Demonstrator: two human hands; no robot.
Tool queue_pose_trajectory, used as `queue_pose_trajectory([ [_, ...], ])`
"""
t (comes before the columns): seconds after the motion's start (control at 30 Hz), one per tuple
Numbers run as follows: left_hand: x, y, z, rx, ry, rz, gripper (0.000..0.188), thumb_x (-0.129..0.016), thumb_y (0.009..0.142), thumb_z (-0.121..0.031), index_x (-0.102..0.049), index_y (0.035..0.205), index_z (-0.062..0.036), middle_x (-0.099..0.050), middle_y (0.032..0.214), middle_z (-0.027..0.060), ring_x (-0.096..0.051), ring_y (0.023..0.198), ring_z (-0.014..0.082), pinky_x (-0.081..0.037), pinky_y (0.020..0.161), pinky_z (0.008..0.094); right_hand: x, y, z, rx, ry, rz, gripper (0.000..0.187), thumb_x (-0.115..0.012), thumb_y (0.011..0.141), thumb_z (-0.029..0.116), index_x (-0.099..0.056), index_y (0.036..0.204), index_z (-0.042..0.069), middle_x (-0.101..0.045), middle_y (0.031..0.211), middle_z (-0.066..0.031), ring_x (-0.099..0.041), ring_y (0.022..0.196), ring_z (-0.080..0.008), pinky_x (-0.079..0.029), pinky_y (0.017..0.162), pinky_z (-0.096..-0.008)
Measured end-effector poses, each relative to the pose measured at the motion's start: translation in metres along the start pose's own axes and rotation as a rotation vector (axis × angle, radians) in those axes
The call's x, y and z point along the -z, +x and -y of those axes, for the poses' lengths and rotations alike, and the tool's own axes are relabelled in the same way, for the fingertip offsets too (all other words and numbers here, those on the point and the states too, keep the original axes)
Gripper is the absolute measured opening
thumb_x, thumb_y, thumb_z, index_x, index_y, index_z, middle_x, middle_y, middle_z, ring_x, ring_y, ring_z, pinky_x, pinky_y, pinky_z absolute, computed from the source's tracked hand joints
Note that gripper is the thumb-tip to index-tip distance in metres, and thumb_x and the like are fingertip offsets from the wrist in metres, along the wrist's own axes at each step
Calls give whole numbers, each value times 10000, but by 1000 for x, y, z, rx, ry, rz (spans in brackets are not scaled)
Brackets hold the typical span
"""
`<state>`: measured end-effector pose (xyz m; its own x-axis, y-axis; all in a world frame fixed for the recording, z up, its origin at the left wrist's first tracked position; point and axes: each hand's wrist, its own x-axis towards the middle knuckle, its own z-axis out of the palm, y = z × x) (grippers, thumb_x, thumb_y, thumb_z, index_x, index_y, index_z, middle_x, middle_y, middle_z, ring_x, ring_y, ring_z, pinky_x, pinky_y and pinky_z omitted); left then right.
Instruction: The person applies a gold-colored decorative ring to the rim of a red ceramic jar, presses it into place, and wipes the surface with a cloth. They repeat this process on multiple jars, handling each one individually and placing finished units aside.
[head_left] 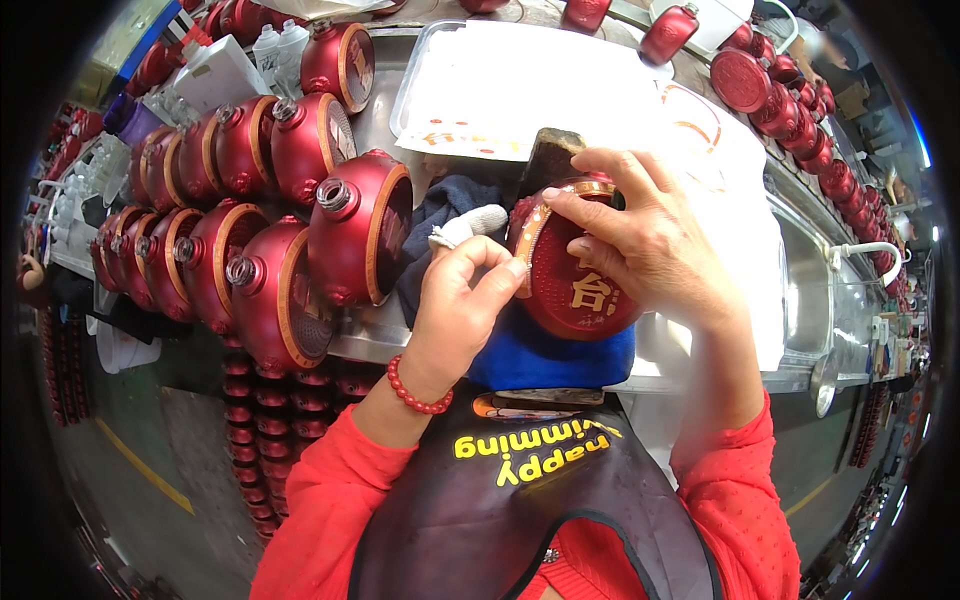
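Observation:
A round, flat-faced red bottle (590, 292) with gold characters rests face-up in front of me. Along its left rim curves an orange-gold decorative strip (531, 238) with pale dots. My left hand (455, 310) is closed, pinching the strip's lower end between thumb and forefinger. My right hand (665, 240) lies over the bottle's upper right, its fingers bent round the edge and one fingertip pressing the strip's upper end. A blue pad (560, 350) sits under the bottle. Beyond the bottle stands a dark, worn block (550, 155). The bottle's far edge is partly hidden by my right hand.
Rows of red bottles (362, 235) with orange bands and clear threaded necks crowd the left. Dark blue cloth (437, 212) and a whitish fabric piece (472, 222) lie beside my left hand. White sheets (530, 80) cover a tray at the back. A metal sink (805, 290) is right.

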<state>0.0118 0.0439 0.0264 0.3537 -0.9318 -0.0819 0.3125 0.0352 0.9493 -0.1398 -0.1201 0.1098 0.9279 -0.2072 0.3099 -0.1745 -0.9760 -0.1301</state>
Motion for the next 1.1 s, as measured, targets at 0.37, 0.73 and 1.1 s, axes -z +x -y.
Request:
queue_pose_trajectory([
  [0.37, 1, 3, 17, -149, 270, -134, 169, -730, 892, -147, -642, 809, -28, -654, 1051, 170, -557, 1100, 295, -411, 1004, 415, 3, 3, 9, 11, -4, 59, 493, -816, 742, 144, -737, 1227, 181, -586, 1331, -101, -556, 1200, -334, -490, 1010, -471],
  [0.73, 1, 2, 8, -132, 253, -141, 161, -701, 918, -134, -651, 803, -33, -662, 1005, 133, -561, 1030, 248, -423, 956, 387, 7, 1, 9, -10, -14, 34, 511, -822, 733, 135, -727, 1236, 146, -604, 1304, -102, -568, 1176, -341, -493, 1003, -471],
  [1.1, 0, -2, 16, -262, 387, -139, 166, -737, 894, -155, -647, 825, -33, -645, 1042, 158, -554, 1067, 294, -414, 977, 402, -2, 3, 11, 69, -64, 24, 390, -801, 790, 196, -718, 1171, 196, -551, 1291, -74, -528, 1196, -321, -488, 930, -474],
])
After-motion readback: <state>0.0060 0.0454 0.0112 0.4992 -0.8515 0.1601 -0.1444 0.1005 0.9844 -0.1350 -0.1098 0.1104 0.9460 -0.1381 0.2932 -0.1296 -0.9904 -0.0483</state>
